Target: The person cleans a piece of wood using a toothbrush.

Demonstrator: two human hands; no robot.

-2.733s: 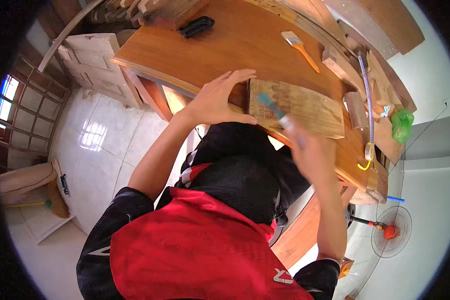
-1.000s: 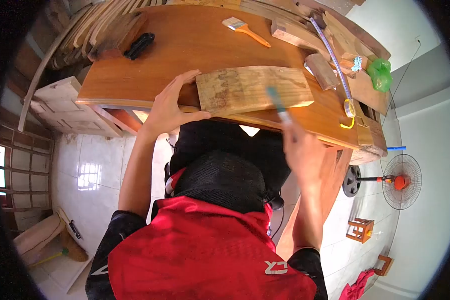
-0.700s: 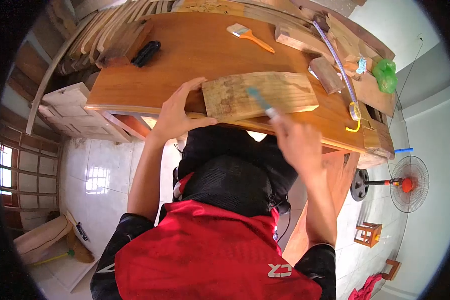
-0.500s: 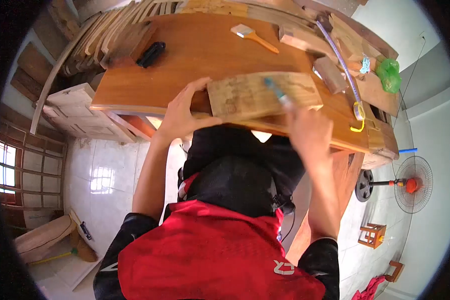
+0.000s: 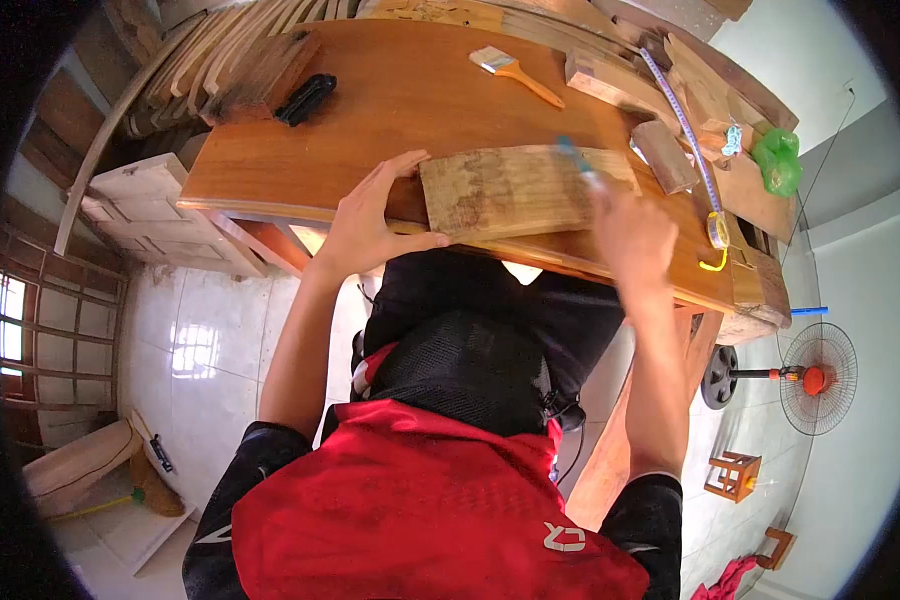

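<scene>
A curved block of pale, dark-stained wood [image 5: 510, 195] lies near the front edge of the brown wooden table [image 5: 400, 90]. My left hand [image 5: 375, 215] grips its left end, fingers at the far corner and thumb along the near edge. Above the block's right part, my right hand [image 5: 635, 235] is closed around a slim tool with a teal end [image 5: 575, 158]. Motion blurs this tool, and I cannot tell its exact kind. Its teal end overlaps the far edge of the block; the fist covers the rest.
A flat paintbrush [image 5: 517, 75] with an orange handle lies behind the block. At the left is a black object [image 5: 307, 98] beside a dark wood piece [image 5: 262, 75]. On the right are a small wood block [image 5: 663, 157], a tape measure [image 5: 717, 230] and a green plastic bag [image 5: 778, 162].
My right hand and the teal-ended tool have moved right along the block. My left hand keeps its hold on the left end. The whole view has shifted slightly.
</scene>
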